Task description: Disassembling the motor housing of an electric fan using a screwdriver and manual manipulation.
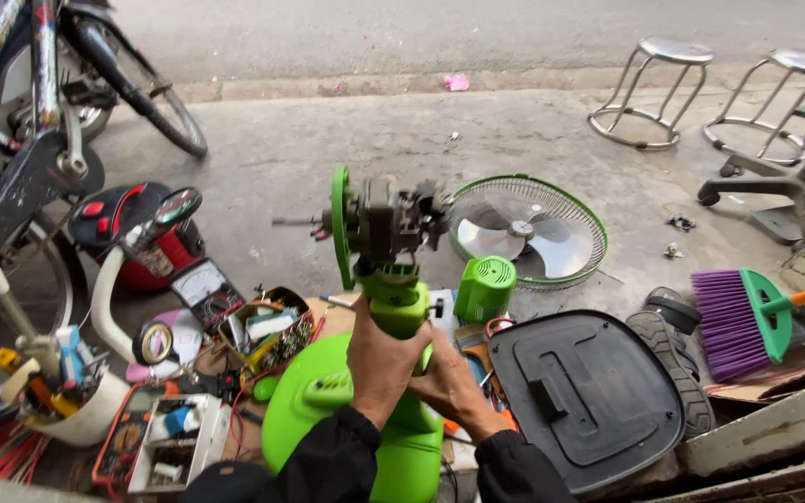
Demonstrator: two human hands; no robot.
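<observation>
both hands wrap the green fan neck (395,303): left hand (379,359) clenched round it from behind, right hand (449,382) pressed against its lower right side. above the neck sits the bare motor (388,219), likely heavy and top-weighted, rigid, with exposed wiring; the neck looks the safest hold.

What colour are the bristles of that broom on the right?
Purple bristles, set in a green head; the head view shows them.
</observation>
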